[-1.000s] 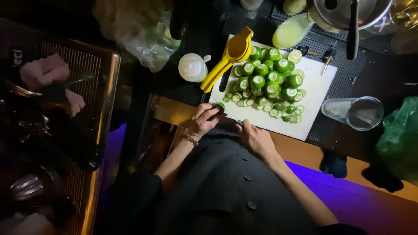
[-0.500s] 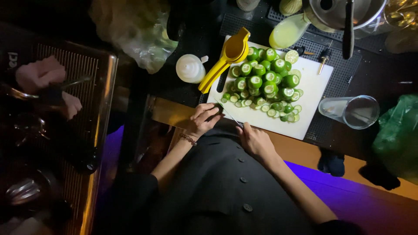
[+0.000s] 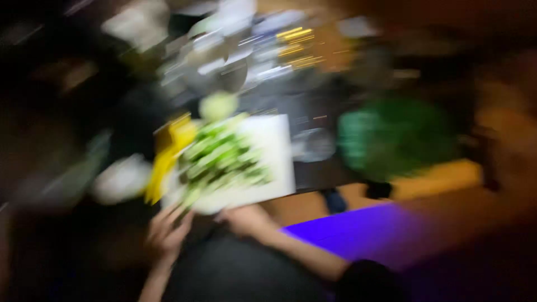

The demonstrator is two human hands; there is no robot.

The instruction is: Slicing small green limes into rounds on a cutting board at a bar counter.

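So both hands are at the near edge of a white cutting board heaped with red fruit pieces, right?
Not quite: the head view, though blurred, shows green pieces, not red. Both the left hand and the right hand are at the near edge of the white cutting board.

A white cutting board is lying flat on the dark counter, its near edge meeting the left hand and right hand. Green lime pieces are lying heaped on its left part, leaving the right part bare. Heavy blur is hiding the cuts and whether the fingers are gripping anything
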